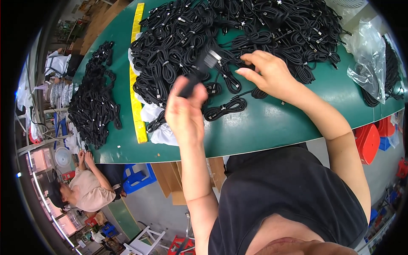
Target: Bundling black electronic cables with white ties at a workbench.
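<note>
Item held: black piece, blurred, with a pale grey band near its upper end, gripped between thumb and fingers of the left hand and raised above the cable heap; exact kind cannot be told; right hand: to the right of that piece and apart from it, fingers half curled, thumb parted from forefinger, at the heap's near border; bundled black cables, tied in coils: one large heap beyond and around both hands; single coil: between the hands and the desk's near edge, to the right of the left hand; desk: green, its curved near edge close to the person's body, green surface showing between single coil and that edge, and again under the right forearm; yellow strip: along the heap's left border; second cable heap: farther left, a green band of desk between it and the strip; clear plastic bag: far right
</note>
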The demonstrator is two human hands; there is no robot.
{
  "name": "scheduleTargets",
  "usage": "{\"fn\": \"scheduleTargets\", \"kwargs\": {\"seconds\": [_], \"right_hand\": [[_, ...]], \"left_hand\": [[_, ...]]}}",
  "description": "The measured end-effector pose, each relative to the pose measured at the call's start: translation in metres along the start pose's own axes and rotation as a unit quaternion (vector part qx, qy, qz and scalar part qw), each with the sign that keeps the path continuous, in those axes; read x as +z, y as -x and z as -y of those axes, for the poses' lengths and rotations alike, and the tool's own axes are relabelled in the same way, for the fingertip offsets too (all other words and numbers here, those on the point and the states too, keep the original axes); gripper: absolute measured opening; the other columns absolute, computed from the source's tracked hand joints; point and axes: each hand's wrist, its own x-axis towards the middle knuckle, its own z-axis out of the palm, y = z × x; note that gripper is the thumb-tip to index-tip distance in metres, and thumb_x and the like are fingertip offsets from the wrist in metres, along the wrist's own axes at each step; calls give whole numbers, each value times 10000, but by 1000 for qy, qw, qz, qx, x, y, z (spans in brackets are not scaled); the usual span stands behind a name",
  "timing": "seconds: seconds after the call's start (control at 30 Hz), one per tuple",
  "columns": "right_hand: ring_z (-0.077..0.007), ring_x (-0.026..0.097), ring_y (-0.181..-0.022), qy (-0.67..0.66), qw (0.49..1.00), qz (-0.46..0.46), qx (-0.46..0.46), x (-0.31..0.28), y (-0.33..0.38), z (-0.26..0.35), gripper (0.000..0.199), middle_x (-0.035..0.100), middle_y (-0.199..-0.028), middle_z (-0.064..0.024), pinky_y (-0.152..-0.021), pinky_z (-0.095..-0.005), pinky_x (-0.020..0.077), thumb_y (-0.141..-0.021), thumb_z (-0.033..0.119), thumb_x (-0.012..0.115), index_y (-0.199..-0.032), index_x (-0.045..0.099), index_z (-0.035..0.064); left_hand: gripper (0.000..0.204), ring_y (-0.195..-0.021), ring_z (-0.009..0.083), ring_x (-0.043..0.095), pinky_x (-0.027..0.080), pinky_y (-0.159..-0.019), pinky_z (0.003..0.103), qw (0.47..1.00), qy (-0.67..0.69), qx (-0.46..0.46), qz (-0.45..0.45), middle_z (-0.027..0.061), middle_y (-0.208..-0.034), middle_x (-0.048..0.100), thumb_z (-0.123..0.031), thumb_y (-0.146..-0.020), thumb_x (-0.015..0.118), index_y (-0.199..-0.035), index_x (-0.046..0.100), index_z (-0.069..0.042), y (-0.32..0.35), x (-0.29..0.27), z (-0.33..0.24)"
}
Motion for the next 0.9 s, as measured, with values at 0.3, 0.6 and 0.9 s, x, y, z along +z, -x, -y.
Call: {"fn": "scheduleTargets", "kwargs": {"seconds": [0.3, 0.6, 0.9], "right_hand": [[-253, 500, -854, 34, 996, 40, -72, -2, 0, -11, 260, 520, -860, -80, -721, -352, 458, -679, 65, 590, -935, 601, 22], [-257, 557, -829, -183, 974, 37, -128, -43, -9, 40, 269, 571, -856, -102, -731, -335, 465, -703, 50, 639, -965, 588, 12], [-235, 529, -667, 3, 986, 63, -155, -27, 34, 48, 231, 510, -728, -61, -550, -334, 439, -674, 182, 706, -793, 555, 54]], "left_hand": [[338, -867, 175, 588, 498, -693, 254, 991, -115, -57, -35, 170, -1076, 564, -64, -884, 500, -1204, 446, 32, 2, 13, -3], [426, -903, 173, 567, 444, -806, 273, 921, -56, -294, 249, 112, -1012, 567, -246, -908, 488, -1229, 410, 24, 16, 38, 0], [384, -858, 158, 546, 463, -771, 289, 981, 98, -151, 76, 104, -1015, 542, -197, -878, 544, -1181, 433, 9, 22, 34, 15]]}}
